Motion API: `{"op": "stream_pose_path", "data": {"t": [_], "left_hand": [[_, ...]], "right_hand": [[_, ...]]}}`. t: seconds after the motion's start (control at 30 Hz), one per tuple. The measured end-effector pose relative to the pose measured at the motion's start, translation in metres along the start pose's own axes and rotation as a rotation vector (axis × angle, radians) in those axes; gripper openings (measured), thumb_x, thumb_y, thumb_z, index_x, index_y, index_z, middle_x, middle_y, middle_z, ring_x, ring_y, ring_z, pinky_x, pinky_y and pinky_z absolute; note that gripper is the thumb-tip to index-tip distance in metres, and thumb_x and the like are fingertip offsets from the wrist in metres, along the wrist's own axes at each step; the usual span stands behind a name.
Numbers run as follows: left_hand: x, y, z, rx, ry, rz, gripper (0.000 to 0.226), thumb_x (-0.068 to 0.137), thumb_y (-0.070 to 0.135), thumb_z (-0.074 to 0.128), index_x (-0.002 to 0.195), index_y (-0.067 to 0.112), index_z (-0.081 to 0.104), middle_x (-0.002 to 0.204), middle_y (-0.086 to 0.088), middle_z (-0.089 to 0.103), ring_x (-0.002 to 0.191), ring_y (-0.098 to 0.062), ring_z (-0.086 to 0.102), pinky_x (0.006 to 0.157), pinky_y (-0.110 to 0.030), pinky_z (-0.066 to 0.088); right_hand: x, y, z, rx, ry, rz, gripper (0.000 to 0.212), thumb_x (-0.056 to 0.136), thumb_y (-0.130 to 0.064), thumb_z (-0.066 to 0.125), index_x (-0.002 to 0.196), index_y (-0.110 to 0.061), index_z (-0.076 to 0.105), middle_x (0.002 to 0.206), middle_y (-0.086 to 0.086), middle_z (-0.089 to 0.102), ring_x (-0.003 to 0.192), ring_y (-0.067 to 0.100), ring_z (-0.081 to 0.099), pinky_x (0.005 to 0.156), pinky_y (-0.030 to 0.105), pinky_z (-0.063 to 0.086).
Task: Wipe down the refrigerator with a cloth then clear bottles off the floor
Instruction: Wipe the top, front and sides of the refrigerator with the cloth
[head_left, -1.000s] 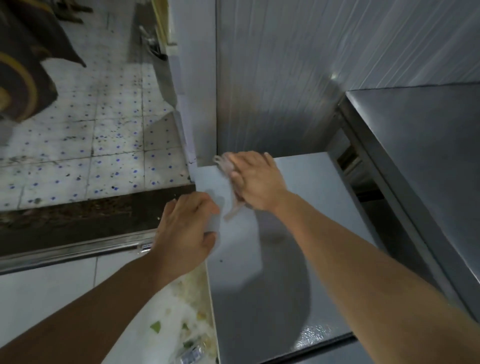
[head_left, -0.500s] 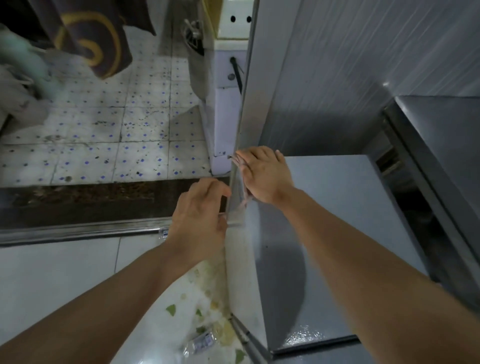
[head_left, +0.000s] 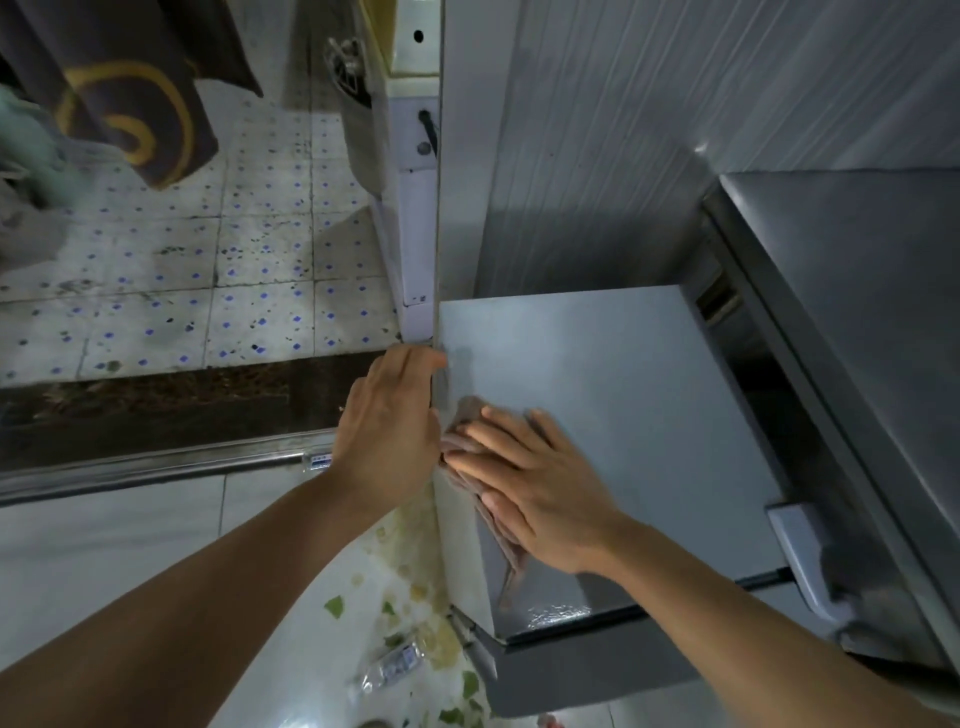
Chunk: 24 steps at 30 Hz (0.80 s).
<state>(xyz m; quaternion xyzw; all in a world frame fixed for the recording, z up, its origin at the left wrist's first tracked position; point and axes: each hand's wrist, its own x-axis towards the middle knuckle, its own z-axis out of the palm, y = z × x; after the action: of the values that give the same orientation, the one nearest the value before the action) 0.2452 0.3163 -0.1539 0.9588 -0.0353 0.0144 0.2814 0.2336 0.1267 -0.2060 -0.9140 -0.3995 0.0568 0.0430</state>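
Observation:
The grey refrigerator (head_left: 623, 384) stands below me, its flat top facing up. A crumpled pinkish-brown cloth (head_left: 470, 441) lies at the top's left edge and hangs down toward the front. My right hand (head_left: 535, 483) presses flat on the cloth with straight fingers. My left hand (head_left: 387, 421) grips the refrigerator's left edge, thumb on top and fingers down the side. A clear plastic bottle (head_left: 392, 670) lies on the floor by the refrigerator's front left corner.
Food scraps (head_left: 415, 587) litter the white floor beside the refrigerator. A steel counter (head_left: 857, 291) runs along the right. A corrugated metal wall (head_left: 597, 140) rises behind. A floor drain channel (head_left: 156, 410) crosses the left, with spotted tiles beyond it.
My right hand has slid the cloth from the back left corner toward the front along the left edge. My left hand has stayed on the left edge. The view moved closer.

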Motion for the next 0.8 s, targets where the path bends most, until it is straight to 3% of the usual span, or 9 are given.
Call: {"op": "stream_pose_path", "data": {"t": [0.07,0.13,0.23,0.3,0.37,0.5,0.57,0.7,0.8], "left_hand": [[0.0,0.005,0.01,0.01,-0.002,0.005,0.05,0.081,0.0,0.058,0.129,0.012,0.046,0.128,-0.007,0.049,0.12,-0.023,0.045,0.099,-0.034,0.034],[-0.002,0.009,0.021,0.021,-0.027,0.01,0.053,0.082,0.0,0.056,0.131,0.013,0.044,0.131,-0.005,0.049,0.121,-0.023,0.043,0.101,-0.032,0.03],[-0.006,0.015,0.037,0.058,-0.077,0.038,0.055,0.083,0.001,0.054,0.134,0.015,0.042,0.135,-0.004,0.047,0.125,-0.022,0.041,0.106,-0.032,0.025],[-0.007,0.018,0.046,0.091,-0.093,0.043,0.054,0.082,0.003,0.055,0.133,0.016,0.042,0.135,-0.003,0.047,0.125,-0.022,0.04,0.106,-0.033,0.024],[-0.009,0.018,0.049,0.106,-0.09,0.022,0.054,0.081,0.003,0.057,0.132,0.016,0.044,0.135,-0.003,0.047,0.125,-0.022,0.04,0.104,-0.034,0.024],[-0.01,0.025,0.055,0.194,-0.098,0.032,0.053,0.078,0.006,0.059,0.129,0.017,0.046,0.135,-0.002,0.044,0.124,-0.024,0.037,0.1,-0.036,0.022],[-0.01,0.03,0.058,0.226,-0.098,0.049,0.052,0.077,0.006,0.059,0.127,0.017,0.048,0.133,-0.004,0.044,0.123,-0.025,0.037,0.1,-0.037,0.022],[-0.016,0.049,0.073,0.139,-0.071,0.103,0.045,0.072,-0.001,0.06,0.115,0.013,0.059,0.124,-0.006,0.054,0.116,-0.026,0.046,0.095,-0.034,0.026],[-0.019,0.057,0.08,0.171,-0.056,0.084,0.042,0.074,0.003,0.061,0.113,0.017,0.059,0.126,-0.002,0.052,0.117,-0.023,0.043,0.093,-0.034,0.025]], "right_hand": [[0.008,0.029,-0.003,-0.011,0.022,0.1,0.05,0.096,-0.037,0.024,0.144,-0.028,0.032,0.151,0.001,0.033,0.141,0.024,0.028,0.111,0.049,0.024],[0.011,0.072,-0.009,-0.022,0.075,0.321,0.058,0.093,-0.039,0.016,0.148,-0.023,0.029,0.154,0.006,0.03,0.14,0.027,0.029,0.108,0.05,0.027],[-0.004,0.14,-0.009,-0.014,0.071,0.709,0.056,0.098,-0.039,0.014,0.151,-0.022,0.016,0.159,0.007,0.011,0.146,0.025,0.011,0.116,0.048,0.013],[-0.006,0.148,-0.007,-0.002,0.079,0.852,0.054,0.101,-0.034,0.02,0.152,-0.018,0.012,0.16,0.008,0.006,0.147,0.025,0.004,0.118,0.048,0.008],[-0.003,0.121,-0.002,-0.013,0.113,0.842,0.055,0.1,-0.034,0.019,0.152,-0.017,0.009,0.16,0.008,0.005,0.147,0.026,0.002,0.117,0.046,0.009],[-0.04,0.034,0.006,-0.005,0.091,0.452,0.056,0.096,-0.034,0.018,0.15,-0.019,0.019,0.159,0.002,0.014,0.146,0.024,0.011,0.115,0.043,0.012],[-0.064,0.026,0.006,0.019,0.076,0.37,0.055,0.096,-0.033,0.024,0.148,-0.019,0.025,0.157,0.0,0.023,0.145,0.023,0.019,0.115,0.042,0.013],[-0.077,0.1,0.001,-0.068,0.061,0.667,0.059,0.096,-0.038,0.022,0.151,-0.018,0.013,0.159,0.007,0.012,0.146,0.027,0.011,0.114,0.047,0.006],[-0.072,0.144,-0.006,-0.025,0.042,0.85,0.058,0.099,-0.036,0.021,0.152,-0.015,0.007,0.159,0.009,0.007,0.147,0.026,0.006,0.117,0.05,0.009]]}}
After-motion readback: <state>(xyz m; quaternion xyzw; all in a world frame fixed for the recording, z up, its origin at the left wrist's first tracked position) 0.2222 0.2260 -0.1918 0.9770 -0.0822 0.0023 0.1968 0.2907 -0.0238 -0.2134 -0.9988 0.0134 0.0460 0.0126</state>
